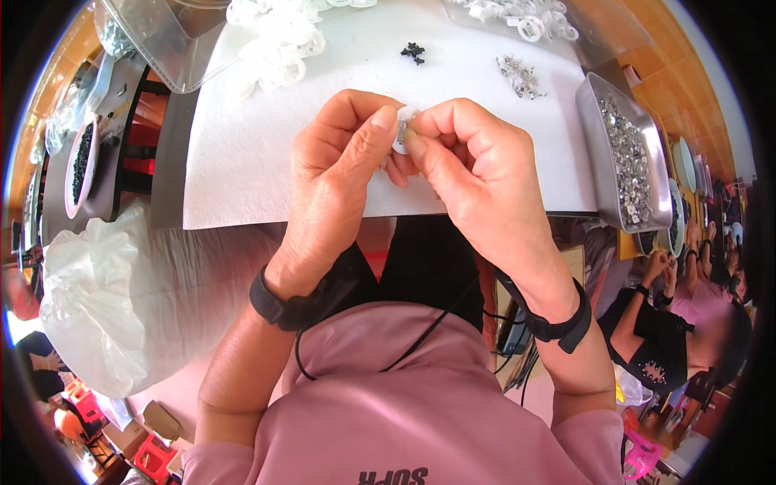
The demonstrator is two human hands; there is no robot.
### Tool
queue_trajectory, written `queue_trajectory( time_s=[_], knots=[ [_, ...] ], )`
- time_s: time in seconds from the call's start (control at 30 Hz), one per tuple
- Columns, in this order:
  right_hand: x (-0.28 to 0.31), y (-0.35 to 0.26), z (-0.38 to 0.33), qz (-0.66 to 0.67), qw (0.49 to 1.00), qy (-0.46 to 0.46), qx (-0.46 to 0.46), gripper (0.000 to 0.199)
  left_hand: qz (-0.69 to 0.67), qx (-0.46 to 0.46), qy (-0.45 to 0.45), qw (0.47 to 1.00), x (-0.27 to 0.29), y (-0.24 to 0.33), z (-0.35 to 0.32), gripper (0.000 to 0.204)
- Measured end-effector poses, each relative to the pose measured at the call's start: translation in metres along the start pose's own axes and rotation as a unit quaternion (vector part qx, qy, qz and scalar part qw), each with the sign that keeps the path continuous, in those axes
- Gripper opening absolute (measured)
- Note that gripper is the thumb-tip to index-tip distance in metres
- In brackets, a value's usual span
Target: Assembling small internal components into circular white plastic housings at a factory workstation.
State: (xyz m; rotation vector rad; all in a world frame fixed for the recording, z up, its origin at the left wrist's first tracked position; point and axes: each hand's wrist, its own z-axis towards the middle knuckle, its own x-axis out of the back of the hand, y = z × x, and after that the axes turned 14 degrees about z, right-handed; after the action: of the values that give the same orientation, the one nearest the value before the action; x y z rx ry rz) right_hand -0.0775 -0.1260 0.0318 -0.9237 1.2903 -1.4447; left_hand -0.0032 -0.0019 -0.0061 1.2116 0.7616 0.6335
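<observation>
Between my two hands, above the near part of the white-covered table (242,162), is a small white plastic part (399,145), mostly hidden by fingers. My left hand (343,153) pinches it from the left with thumb and fingers. From the other side my right hand (477,158) presses thumb and forefinger together at the part; a small metallic-looking bit shows there, too small to name. Farther back on the sheet lie a little cluster of black pieces (413,53) and a loose scatter of small metal pieces (520,77).
White plastic parts (283,48) are heaped at the far left beside a clear plastic box (182,77). More fill a clear tray (525,20) far right. A metal tray (588,145) of metal pieces stands right. A translucent bag (97,299) bulges at left; a co-worker (671,323) sits right.
</observation>
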Motion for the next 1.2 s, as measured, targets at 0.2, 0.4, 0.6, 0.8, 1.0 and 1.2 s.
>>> queue_trajectory(
  time_s=[0.2, 0.4, 0.6, 0.8, 1.0, 1.2],
  knots=[
    [0.000, 0.010, 0.002, 0.011, 0.999, 0.002, 0.043, 0.007, 0.010, -0.010, 0.016, 1.000, -0.002, -0.002, 0.000, 0.021],
    [0.000, 0.008, 0.005, -0.015, 1.000, 0.002, 0.016, 0.005, 0.029, -0.024, 0.025, 0.999, -0.003, -0.005, 0.001, 0.019],
    [-0.001, 0.010, 0.004, -0.001, 1.000, 0.010, -0.011, 0.007, 0.057, -0.026, 0.029, 0.998, -0.002, -0.007, 0.003, 0.019],
    [0.005, 0.005, 0.002, 0.001, 1.000, -0.016, 0.008, 0.009, 0.009, 0.004, 0.017, 1.000, 0.000, -0.003, 0.002, 0.021],
    [0.019, -0.006, 0.001, 0.025, 0.999, 0.014, -0.041, 0.010, -0.031, 0.028, -0.004, 0.999, 0.000, 0.005, 0.004, 0.029],
    [0.012, -0.005, 0.007, 0.044, 0.994, -0.005, -0.096, 0.021, -0.047, 0.026, -0.021, 0.998, 0.002, 0.000, 0.005, 0.030]
  ],
)
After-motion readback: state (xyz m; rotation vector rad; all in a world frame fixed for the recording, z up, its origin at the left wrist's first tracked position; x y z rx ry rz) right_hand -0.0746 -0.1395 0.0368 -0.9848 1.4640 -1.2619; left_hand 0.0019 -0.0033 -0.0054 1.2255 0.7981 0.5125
